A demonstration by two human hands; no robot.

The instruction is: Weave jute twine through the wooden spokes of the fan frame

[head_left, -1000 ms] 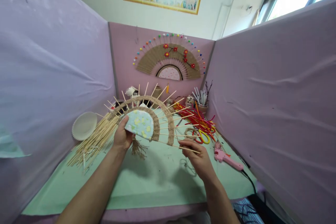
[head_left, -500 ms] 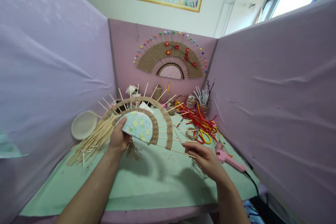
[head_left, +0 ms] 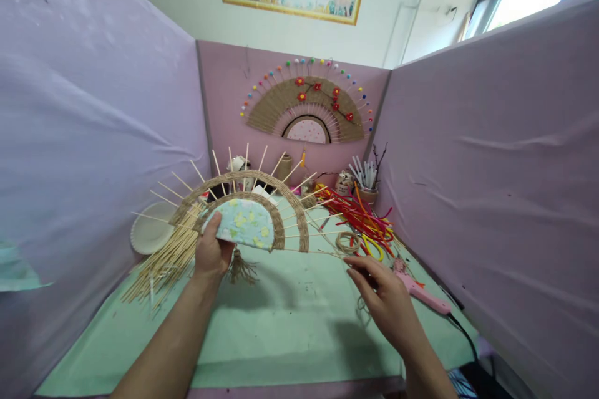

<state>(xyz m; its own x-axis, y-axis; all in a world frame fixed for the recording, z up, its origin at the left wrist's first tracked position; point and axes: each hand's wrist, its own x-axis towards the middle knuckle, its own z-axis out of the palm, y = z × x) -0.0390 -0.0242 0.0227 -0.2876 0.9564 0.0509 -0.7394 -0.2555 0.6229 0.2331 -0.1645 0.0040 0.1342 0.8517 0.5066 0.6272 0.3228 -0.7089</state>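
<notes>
My left hand (head_left: 211, 254) grips a half-made fan (head_left: 248, 215) by its pale blue flowered half-disc, holding it upright above the green table (head_left: 281, 318). Thin wooden sticks radiate from the disc, and two bands of brown twine are woven across them. A frayed twine tassel (head_left: 241, 269) hangs under the fan. My right hand (head_left: 386, 302) is lower right of the fan, fingers curled in a pinch around a thin strand of twine that runs toward the fan's lowest right stick.
A bundle of loose sticks (head_left: 163, 259) and a white paper plate (head_left: 150, 235) lie at left. Red and yellow pipe cleaners (head_left: 360, 218), a twine roll (head_left: 349, 240) and a pink glue gun (head_left: 421, 292) lie at right. A finished fan (head_left: 306, 109) hangs on the back panel.
My right hand has slid right and down, away from the fan's lowest stick. My left hand has tilted the fan so it stands more level.
</notes>
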